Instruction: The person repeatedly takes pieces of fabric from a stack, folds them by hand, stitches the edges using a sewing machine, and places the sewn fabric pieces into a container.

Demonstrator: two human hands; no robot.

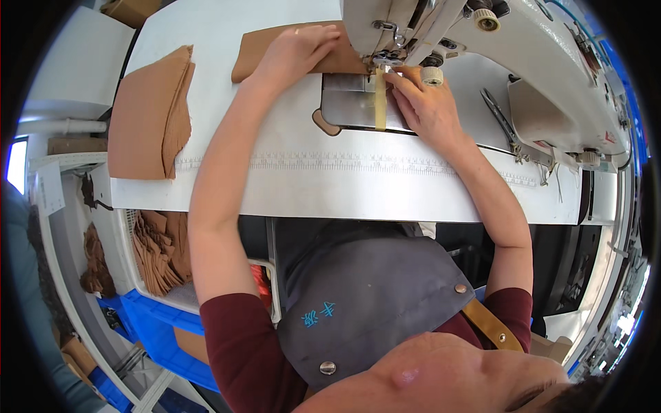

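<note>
A folded brown cloth piece (pixel 258 49) lies on the sewing machine's white table, its right end at the presser foot (pixel 383 63). My left hand (pixel 297 54) rests on top of this cloth with fingers stretched toward the machine. My right hand (pixel 428 107) is on the metal plate (pixel 348 103), fingertips beside the presser foot and fingers slightly apart. Nothing shows in its grasp, though the tips are partly hidden near the foot. A yellow tape strip (pixel 380 103) runs down the plate between the hands.
A stack of brown cloth pieces (pixel 146 117) sits at the table's left. The sewing machine (pixel 544 51) fills the upper right, with tweezers (pixel 501 118) nearby. A printed ruler (pixel 289 161) crosses the front. Below left are a bin of brown pieces (pixel 153 248) and a blue crate (pixel 162 337).
</note>
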